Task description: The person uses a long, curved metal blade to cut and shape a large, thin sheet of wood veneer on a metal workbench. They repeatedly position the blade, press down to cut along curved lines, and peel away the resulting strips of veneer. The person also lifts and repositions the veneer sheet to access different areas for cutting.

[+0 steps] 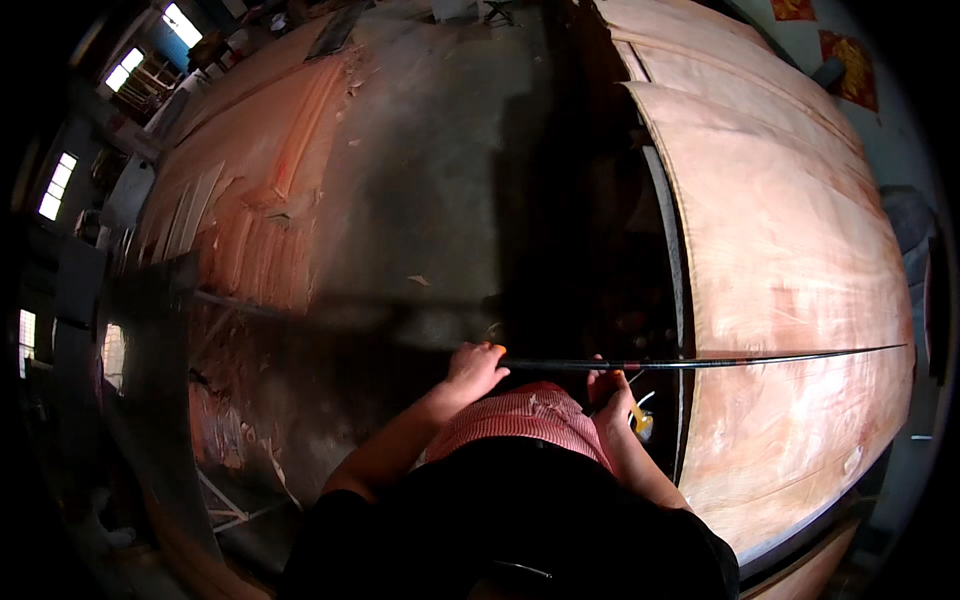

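Note:
A long, thin black fishing rod with reddish bands lies crosswise in front of my body. It tapers to a fine tip on the right, over the pale wooden sheets. My left hand is closed around its thicker left end, with a bit of orange showing at the fingers. Farther right, my right hand has its fingers closed at the rod's underside, and part of that grip is in shadow. Just beside the right wrist is a small yellow and white thing whose kind I cannot make out.
Large plywood sheets are stacked on the right, their edge close to my right arm. More reddish sheets, some with torn edges, lie on the left. Between the stacks runs a dark concrete floor with a small scrap on it.

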`<state>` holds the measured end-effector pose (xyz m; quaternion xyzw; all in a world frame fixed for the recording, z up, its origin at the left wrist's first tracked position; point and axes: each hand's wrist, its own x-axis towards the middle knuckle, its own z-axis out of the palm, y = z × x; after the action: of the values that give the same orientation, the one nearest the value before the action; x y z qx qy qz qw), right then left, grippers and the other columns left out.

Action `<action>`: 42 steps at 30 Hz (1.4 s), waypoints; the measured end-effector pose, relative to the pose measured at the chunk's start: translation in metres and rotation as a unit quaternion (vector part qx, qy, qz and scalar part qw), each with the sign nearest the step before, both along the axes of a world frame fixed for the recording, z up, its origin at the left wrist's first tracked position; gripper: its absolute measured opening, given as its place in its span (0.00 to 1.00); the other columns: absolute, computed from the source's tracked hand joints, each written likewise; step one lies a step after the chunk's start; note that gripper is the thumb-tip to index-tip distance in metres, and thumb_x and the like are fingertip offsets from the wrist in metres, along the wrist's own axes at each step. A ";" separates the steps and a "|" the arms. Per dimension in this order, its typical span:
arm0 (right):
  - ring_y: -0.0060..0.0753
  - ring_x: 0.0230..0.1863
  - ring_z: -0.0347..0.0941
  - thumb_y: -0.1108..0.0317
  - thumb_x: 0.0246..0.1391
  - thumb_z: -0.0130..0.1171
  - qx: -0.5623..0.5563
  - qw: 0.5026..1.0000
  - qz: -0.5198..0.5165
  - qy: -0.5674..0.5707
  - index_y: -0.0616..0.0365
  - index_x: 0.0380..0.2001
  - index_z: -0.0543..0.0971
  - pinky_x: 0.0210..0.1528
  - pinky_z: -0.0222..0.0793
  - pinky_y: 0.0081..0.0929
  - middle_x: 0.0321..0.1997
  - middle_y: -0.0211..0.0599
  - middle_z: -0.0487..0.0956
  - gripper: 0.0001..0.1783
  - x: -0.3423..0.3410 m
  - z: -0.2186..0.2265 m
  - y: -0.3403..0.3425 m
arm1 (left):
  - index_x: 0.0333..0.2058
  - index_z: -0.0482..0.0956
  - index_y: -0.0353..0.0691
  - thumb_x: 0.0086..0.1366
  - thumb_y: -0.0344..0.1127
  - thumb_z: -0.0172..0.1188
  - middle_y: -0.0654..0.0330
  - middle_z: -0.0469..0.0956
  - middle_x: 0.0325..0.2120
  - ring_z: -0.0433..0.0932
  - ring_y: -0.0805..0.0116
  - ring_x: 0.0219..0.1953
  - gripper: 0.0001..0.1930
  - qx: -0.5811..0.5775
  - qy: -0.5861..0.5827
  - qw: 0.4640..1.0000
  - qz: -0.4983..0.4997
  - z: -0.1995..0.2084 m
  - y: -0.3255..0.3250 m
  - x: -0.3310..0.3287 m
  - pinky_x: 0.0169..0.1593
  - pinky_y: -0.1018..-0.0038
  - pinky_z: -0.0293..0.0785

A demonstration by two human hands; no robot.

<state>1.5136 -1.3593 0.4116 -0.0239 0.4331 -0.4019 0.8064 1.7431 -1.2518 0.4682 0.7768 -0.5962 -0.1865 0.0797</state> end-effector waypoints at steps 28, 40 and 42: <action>0.42 0.35 0.70 0.70 0.44 0.43 -0.302 0.375 0.400 0.780 0.53 0.38 0.71 0.33 0.66 0.36 0.33 0.40 0.70 0.15 0.199 -0.025 -0.593 | 0.35 0.72 0.36 0.53 0.46 0.53 0.55 0.76 0.25 0.75 0.63 0.28 0.18 0.351 0.313 0.842 -0.265 -0.067 -0.463 0.197 0.32 0.71 0.70; 0.47 0.32 0.69 0.59 0.49 0.46 -0.311 0.532 0.231 0.753 0.56 0.28 0.74 0.34 0.64 0.36 0.26 0.46 0.72 0.13 0.141 0.022 -0.560 | 0.39 0.70 0.28 0.49 0.54 0.55 0.46 0.74 0.33 0.75 0.59 0.34 0.31 0.351 0.275 0.851 -0.278 -0.100 -0.498 0.189 0.39 0.69 0.68; 0.43 0.32 0.70 0.61 0.50 0.47 -0.267 0.614 0.119 0.734 0.57 0.30 0.74 0.35 0.65 0.31 0.27 0.45 0.73 0.12 0.113 0.043 -0.525 | 0.37 0.72 0.30 0.48 0.54 0.57 0.49 0.75 0.30 0.76 0.60 0.31 0.29 0.354 0.285 0.850 -0.266 -0.151 -0.485 0.181 0.37 0.70 0.68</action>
<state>1.6267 -1.8844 0.4546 -0.5762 0.7474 -0.2483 0.2185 1.9245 -1.7363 0.3173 0.4763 -0.6250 -0.6124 -0.0868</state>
